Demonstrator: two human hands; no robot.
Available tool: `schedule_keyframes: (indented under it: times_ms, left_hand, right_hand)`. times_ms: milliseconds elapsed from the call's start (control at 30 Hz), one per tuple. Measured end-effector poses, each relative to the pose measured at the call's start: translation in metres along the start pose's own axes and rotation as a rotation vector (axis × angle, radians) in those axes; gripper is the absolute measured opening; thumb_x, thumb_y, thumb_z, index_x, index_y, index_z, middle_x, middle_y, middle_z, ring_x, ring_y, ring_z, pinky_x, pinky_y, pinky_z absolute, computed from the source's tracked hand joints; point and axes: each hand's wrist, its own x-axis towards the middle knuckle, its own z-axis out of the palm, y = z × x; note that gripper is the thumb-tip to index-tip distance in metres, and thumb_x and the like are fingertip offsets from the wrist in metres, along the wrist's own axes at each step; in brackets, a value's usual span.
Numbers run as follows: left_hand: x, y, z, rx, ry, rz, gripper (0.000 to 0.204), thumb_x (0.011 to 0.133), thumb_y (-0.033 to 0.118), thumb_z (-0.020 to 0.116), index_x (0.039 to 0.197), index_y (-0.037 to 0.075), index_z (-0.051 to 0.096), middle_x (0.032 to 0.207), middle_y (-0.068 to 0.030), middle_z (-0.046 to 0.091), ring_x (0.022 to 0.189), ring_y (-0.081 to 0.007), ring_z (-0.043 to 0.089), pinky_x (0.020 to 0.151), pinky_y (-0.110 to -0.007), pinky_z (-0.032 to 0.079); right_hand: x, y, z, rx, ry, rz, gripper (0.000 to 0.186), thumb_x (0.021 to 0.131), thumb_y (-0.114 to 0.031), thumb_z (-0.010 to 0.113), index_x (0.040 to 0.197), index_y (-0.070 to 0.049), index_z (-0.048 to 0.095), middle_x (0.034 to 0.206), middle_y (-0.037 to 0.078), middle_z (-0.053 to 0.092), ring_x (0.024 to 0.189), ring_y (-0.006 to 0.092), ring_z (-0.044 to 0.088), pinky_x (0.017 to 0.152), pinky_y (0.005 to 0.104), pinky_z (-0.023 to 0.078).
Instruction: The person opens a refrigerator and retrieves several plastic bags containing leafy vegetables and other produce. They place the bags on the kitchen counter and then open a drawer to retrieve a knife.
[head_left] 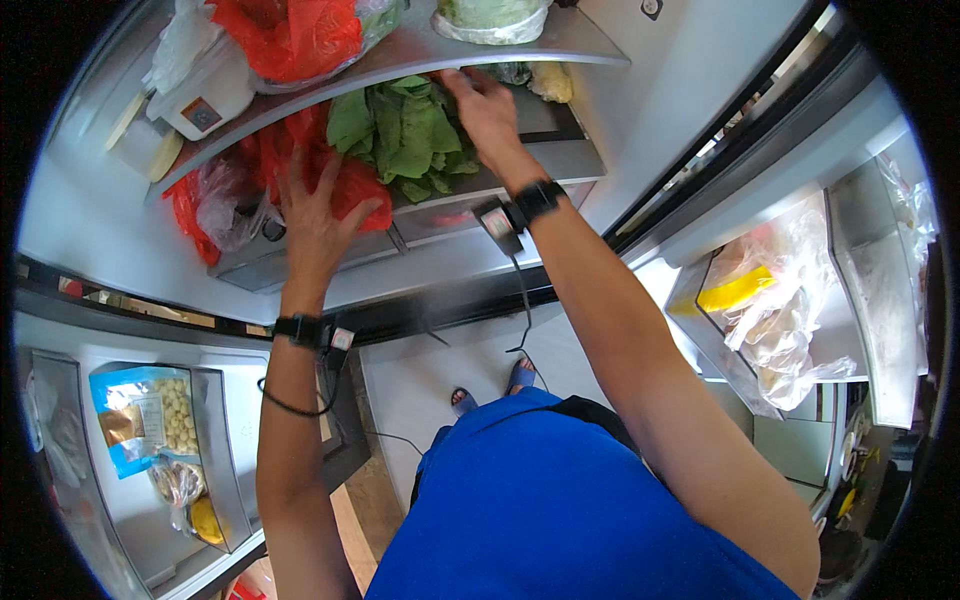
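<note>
Inside the open fridge, a bunch of leafy greens [410, 135] lies on the lower level, its leaves hanging over the front edge. My right hand [487, 112] is against the right side of the greens, fingers reaching in below the shelf above; some fingertips are hard to see there. It looks open, not closed round the leaves. To the left of the greens, my left hand [322, 215] is open, fingers spread over a red plastic bag [362, 195]. A clear bag [228, 207] sits beside that red bag. What the red bag contains is hidden.
Above my hands runs a curved shelf [420, 62] bearing another red bag [295, 40] and a wrapped pale green vegetable [490, 18]. A white container [205, 95] stands at left. Both door bins hold packages: a blue pouch [130, 415] left, plastic bags [790, 330] right.
</note>
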Motion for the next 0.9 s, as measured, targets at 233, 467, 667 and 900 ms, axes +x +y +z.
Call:
schedule_keyframes:
  times_ms: [233, 467, 667, 900]
  left_hand:
    - [0.034, -0.014, 0.048, 0.038, -0.052, -0.180, 0.070, 0.078, 0.037, 0.084, 0.141, 0.012, 0.062, 0.161, -0.0256, 0.032, 0.141, -0.0532, 0.038, 0.110, -0.062, 0.044]
    - [0.055, -0.057, 0.074, -0.040, -0.044, -0.120, 0.070, 0.080, 0.030, 0.082, 0.143, 0.012, 0.056, 0.154, -0.0259, 0.041, 0.132, -0.0487, 0.050, 0.105, -0.054, 0.049]
    - [0.048, -0.041, 0.048, -0.081, -0.086, -0.109, 0.070, 0.085, 0.028, 0.079, 0.147, 0.010, 0.052, 0.156, -0.0264, 0.038, 0.137, -0.0469, 0.047, 0.111, -0.052, 0.045]
    - [-0.019, 0.022, -0.032, -0.173, 0.097, -0.052, 0.043, 0.095, 0.013, 0.072, 0.136, 0.006, 0.063, 0.142, -0.0211, 0.057, 0.132, -0.0348, 0.055, 0.111, -0.046, 0.044]
  right_hand:
    - [-0.177, 0.038, -0.104, -0.164, -0.068, -0.210, 0.023, 0.101, -0.018, 0.066, 0.117, -0.002, 0.071, 0.101, 0.011, 0.074, 0.090, 0.0179, 0.071, 0.083, 0.0327, 0.057]
    - [-0.209, 0.127, -0.127, 0.579, -0.221, 0.774, 0.044, 0.097, -0.023, 0.072, 0.128, 0.003, 0.055, 0.117, 0.015, 0.063, 0.102, 0.0262, 0.069, 0.092, 0.0417, 0.060]
    - [-0.163, 0.159, -0.093, 1.057, -0.043, 0.813, 0.029, 0.096, -0.017, 0.066, 0.115, -0.001, 0.050, 0.120, 0.016, 0.054, 0.119, 0.0323, 0.058, 0.107, 0.0509, 0.051]
    - [-0.168, 0.167, -0.087, 1.066, 0.019, 0.718, 0.010, 0.093, -0.009, 0.059, 0.098, -0.003, 0.054, 0.100, 0.013, 0.057, 0.100, 0.0320, 0.061, 0.104, 0.0527, 0.054]
